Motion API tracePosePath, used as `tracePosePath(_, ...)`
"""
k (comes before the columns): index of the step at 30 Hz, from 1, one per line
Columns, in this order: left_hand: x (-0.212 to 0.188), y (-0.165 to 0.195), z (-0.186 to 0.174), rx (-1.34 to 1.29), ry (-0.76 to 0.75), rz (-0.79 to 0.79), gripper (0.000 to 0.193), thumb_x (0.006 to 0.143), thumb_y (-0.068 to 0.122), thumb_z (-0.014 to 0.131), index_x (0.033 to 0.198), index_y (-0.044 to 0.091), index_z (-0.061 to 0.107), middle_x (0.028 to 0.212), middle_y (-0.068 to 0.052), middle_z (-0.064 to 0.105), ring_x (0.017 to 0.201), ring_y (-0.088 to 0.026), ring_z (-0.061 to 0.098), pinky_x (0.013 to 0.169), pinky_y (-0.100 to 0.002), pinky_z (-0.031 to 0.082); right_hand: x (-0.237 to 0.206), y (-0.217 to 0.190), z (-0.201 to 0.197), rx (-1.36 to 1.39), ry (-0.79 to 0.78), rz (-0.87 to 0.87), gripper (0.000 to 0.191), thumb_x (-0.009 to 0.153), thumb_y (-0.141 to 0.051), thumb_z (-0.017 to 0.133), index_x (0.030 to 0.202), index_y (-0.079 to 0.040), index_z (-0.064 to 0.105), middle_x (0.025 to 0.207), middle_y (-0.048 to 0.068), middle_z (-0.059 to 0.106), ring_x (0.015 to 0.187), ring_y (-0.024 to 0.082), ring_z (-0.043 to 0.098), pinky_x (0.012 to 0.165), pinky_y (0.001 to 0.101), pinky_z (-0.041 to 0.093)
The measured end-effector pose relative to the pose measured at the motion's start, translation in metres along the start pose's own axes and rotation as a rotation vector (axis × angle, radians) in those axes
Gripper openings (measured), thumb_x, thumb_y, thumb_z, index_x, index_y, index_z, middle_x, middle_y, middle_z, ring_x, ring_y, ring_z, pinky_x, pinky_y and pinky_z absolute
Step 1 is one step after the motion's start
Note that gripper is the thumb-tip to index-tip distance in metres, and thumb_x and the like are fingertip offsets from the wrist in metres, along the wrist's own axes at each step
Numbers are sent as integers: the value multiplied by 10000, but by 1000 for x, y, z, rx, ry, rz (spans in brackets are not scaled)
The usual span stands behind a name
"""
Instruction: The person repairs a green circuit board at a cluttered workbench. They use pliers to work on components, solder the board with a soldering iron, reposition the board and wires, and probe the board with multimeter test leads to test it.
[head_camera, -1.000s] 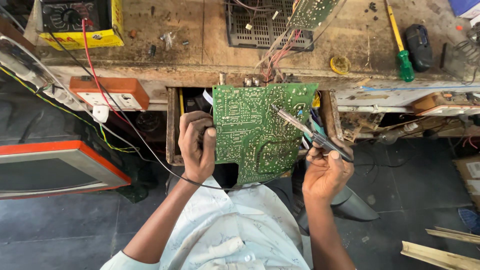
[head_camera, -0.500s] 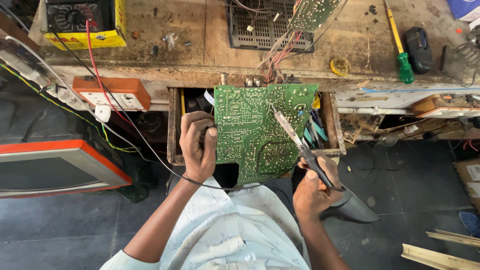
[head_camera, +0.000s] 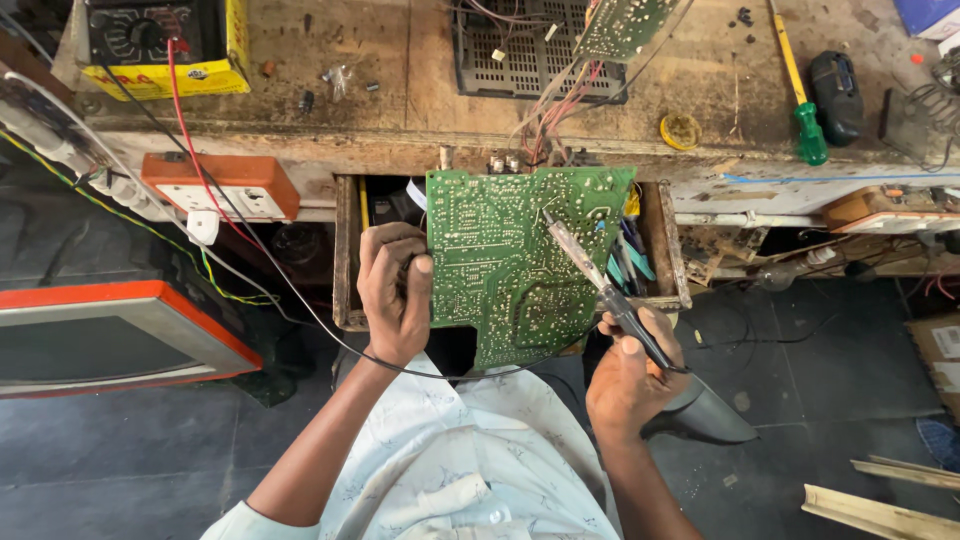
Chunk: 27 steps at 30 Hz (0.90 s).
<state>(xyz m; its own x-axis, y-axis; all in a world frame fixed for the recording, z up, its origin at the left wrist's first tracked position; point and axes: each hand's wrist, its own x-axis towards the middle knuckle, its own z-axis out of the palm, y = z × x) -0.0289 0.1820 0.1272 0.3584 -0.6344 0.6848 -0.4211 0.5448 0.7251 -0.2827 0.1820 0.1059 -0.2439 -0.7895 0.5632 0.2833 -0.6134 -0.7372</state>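
Seated at a worn wooden workbench, seen from above. The left hand is gripping the left edge of a green circuit board, fingers curled round the rim with the thumb lying on the solder side; the board is being held tilted, solder side facing up, in front of an open drawer under the bench edge. The right hand is clenching the dark handle of a soldering iron in a fist-like grip, low and to the right of the board; the iron's shaft is running up and left from the fist, and its tip is lying over the upper right part of the board, apparently touching the surface though contact cannot be confirmed. So the board is sitting between the two hands, its left rim inside the left grip, its right half under the iron. A thin black cable is passing beneath the left wrist and curving under the board toward the right hand. A bundle of coloured wires is rising from the board's top edge to a second board on the bench. Also on the bench: a yellow multimeter, a green-handled screwdriver. An orange socket box is hanging at the bench front, left of the drawer.
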Motion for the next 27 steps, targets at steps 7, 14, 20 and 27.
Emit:
tracePosePath(7, 1, 2, 1, 20, 5, -9, 189, 1067, 151, 607, 1080, -37, 609, 1155, -153, 583, 1010, -255, 590, 880, -356, 502, 0, 1, 0, -101, -93, -139, 278, 1037, -150, 708, 1289, -44, 658, 1275, 187, 652, 992, 234, 685, 821, 355, 605)
tracePosePath(14, 2, 2, 2, 14, 16, 13, 220, 1072, 172, 610, 1079, -48, 604, 1156, -167, 588, 1032, -272, 588, 900, -367, 497, 1, -4, 0, -215, -88, -172, 291, 1038, -163, 713, 1292, -36, 648, 1293, 208, 638, 952, 246, 707, 794, 362, 626)
tracePosePath(20, 0, -2, 4, 70, 11, 39, 274, 1101, 221, 581, 1080, -51, 600, 1176, -160, 580, 1085, -263, 575, 946, -338, 475, 25, -18, -16, -294, 0, -343, 287, 1079, -184, 677, 1320, -47, 604, 1211, 187, 652, 915, 225, 708, 770, 336, 623)
tracePosePath(27, -6, -6, 9, 117, 23, 55, 271, 1139, 234, 582, 1109, -35, 593, 1161, -152, 603, 1061, -230, 563, 968, -327, 457, 172, -18, -108, -611, 103, -409, 266, 1140, -150, 653, 1317, 48, 643, 1126, 173, 730, 980, 266, 735, 876, 378, 652)
